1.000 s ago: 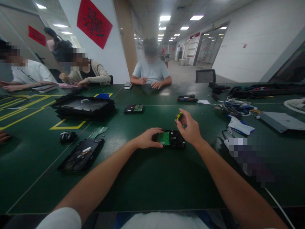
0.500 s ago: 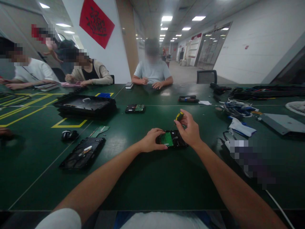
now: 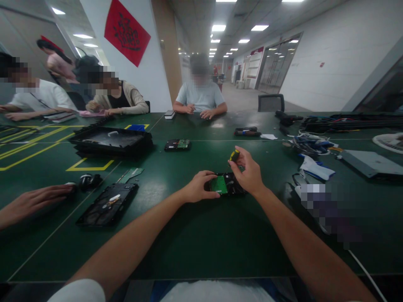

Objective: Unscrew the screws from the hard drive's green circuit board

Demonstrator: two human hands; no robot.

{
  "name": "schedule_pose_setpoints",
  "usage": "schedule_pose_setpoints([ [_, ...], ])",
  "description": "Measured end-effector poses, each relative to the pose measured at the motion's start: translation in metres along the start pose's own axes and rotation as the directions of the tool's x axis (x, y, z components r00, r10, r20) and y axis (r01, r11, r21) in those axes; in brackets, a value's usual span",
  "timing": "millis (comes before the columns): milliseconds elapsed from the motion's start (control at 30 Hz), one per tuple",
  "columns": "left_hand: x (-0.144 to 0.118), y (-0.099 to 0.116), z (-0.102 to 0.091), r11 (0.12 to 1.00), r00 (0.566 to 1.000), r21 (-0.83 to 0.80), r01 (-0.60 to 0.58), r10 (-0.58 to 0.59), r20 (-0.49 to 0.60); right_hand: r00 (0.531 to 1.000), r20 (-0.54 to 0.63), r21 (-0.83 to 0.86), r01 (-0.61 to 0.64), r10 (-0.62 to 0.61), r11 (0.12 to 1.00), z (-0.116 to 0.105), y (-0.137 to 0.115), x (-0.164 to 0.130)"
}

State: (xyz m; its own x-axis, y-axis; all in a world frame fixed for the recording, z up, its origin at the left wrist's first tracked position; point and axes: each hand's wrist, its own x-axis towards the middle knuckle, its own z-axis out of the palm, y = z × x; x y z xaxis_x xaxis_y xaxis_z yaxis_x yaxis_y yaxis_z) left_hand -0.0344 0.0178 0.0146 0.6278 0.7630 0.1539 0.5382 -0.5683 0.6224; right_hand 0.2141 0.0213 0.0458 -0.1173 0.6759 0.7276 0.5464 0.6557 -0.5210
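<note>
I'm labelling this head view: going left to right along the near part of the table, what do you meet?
Co-worker's hand → opened drive case → left hand → hard drive → right hand with screwdriver

Single head-worn view, forward and down across the green table [image 3: 201, 235], close above forearms.

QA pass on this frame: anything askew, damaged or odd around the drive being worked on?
Nothing damaged or spilled. An opened drive casing lies askew left of the hard drive under the left hand; cables sit tangled at right.
</note>
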Motion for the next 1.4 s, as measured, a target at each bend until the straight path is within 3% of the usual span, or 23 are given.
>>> schedule_pose_setpoints([
  [567, 0.001, 0.000, 0.000, 1.000, 1.000, 0.001, 0.008, -0.008, 0.002, 0.997, 0.049, -0.061, 0.067, -0.064, 0.996, -0.001, -0.005, 0.001],
  [767, 0.001, -0.001, 0.001, 1.000, 1.000, -0.008, 0.008, -0.008, -0.006, 0.997, 0.077, -0.016, 0.019, -0.018, 1.000, 0.001, -0.007, -0.001],
  [1400, 0.001, -0.002, 0.001, 1.000, 1.000, -0.013, 0.002, -0.003, -0.005, 0.997, 0.045, -0.089, 0.065, -0.061, 0.994, 0.004, -0.005, -0.002],
])
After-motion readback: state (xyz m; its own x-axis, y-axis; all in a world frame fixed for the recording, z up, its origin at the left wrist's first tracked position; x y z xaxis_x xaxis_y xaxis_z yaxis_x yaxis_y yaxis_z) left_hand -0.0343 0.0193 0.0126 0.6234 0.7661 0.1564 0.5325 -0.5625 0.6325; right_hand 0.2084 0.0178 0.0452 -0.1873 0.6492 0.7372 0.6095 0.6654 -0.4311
